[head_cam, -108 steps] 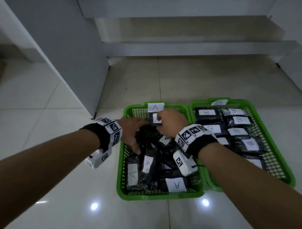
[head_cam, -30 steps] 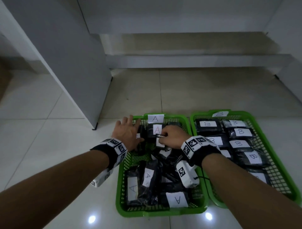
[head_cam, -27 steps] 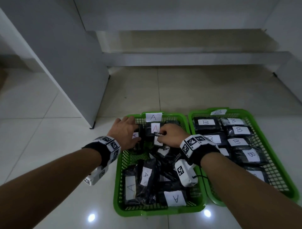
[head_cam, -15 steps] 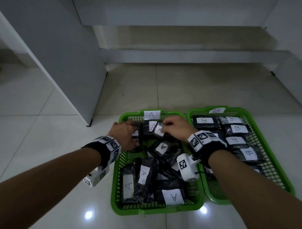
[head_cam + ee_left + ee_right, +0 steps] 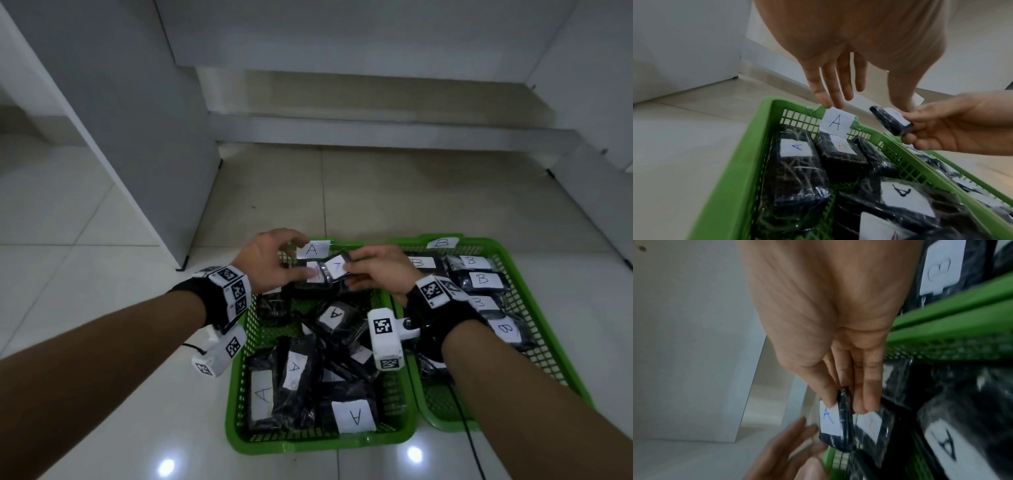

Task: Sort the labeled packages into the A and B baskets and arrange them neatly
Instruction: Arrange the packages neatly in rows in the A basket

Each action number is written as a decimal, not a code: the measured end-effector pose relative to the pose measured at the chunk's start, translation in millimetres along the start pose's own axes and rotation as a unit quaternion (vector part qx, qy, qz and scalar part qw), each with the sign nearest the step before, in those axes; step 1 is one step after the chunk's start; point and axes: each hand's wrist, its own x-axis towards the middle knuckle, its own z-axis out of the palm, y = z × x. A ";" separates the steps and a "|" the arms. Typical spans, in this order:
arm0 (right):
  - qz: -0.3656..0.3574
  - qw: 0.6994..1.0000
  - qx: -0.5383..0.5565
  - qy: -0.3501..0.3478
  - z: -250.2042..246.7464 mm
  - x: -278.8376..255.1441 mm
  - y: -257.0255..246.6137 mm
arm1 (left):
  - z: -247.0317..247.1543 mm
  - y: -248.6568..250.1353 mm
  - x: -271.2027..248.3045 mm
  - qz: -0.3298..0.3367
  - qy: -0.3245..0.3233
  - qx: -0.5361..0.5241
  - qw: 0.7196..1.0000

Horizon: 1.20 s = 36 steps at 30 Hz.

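Right hand [image 5: 380, 274] pinches small black wrapped package [image 5: 891, 121]; left hand [image 5: 270, 260] alongside, fingers [image 5: 830, 84] straight, relaxed.

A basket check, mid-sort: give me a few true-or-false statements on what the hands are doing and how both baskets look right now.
1. The right hand pinches a small black package with an A label. True.
2. The left hand grips a package. False: its fingers are spread above the paper A tag and hold nothing.
3. The held package lies flat in the A basket. False: it is lifted above the far end.
4. The B basket holds packages labelled B. True.
5. The baskets stand apart. False: they sit side by side, rims touching.
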 end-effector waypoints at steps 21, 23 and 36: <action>-0.026 0.857 -0.511 -0.067 20.8 -20.5 30.5 | 13.1 -45.5 -1.9 -0.018 -0.025 0.453 0.891; -0.003 0.878 -0.474 -0.067 17.0 -19.9 28.9 | 11.6 -44.7 -5.8 -0.006 -0.013 0.442 0.897; 0.016 1.000 0.017 -0.013 -21.5 -37.7 6.3 | 22.4 18.7 -18.4 0.013 -0.042 0.009 0.999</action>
